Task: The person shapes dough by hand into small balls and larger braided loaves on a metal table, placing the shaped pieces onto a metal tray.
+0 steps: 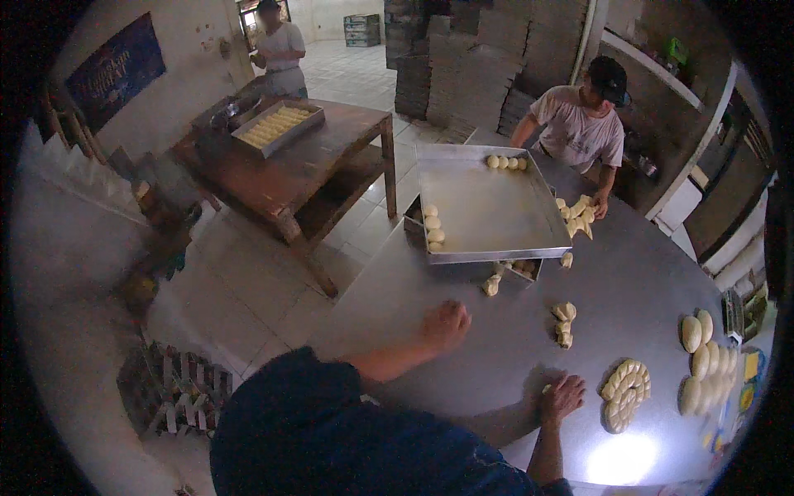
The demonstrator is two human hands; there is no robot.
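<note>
My left hand [447, 326] is curled, knuckles up, low over the grey metal table [488, 355]. Whatever may be under its fingers is hidden. Farther right, my right hand [564, 397] rests palm down with its fingers stretched out; a small pale spot shows by its thumb, too small to name. Just right of that hand lies a coil of cut dough pieces [626, 393]. Beyond it are several loose dough lumps [564, 322], and another lump [491, 285] sits past my left hand, near the tray.
A large metal tray [496, 255] with dough balls [433, 227] rests on another tray. Oval dough pieces [710, 368] lie at the right. Across the table, a co-worker [583, 124] handles dough pieces [577, 215]. A wooden table [331, 149] bears a filled tray [277, 128]; another person [281, 50] stands behind.
</note>
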